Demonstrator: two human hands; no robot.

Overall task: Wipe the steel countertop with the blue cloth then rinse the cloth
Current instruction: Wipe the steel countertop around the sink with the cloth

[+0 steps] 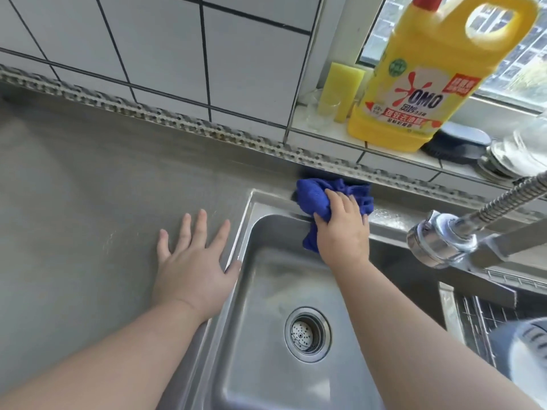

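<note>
The blue cloth (315, 198) lies bunched on the steel ledge behind the sink, at the sink's back left corner. My right hand (342, 232) grips it from above, fingers curled into the fabric, and part of the cloth hangs over the sink rim under my palm. The steel countertop (88, 187) spreads to the left of the sink. My left hand (194, 261) rests flat on it with fingers spread, the thumb at the sink's left rim.
The steel sink (245, 232) with a round drain strainer (307, 334) is below my hands. A pull-out faucet head (438, 241) hangs at the right. A yellow detergent jug (420, 84), a yellow sponge (343, 90), a glass and a black brush stand on the tiled window ledge.
</note>
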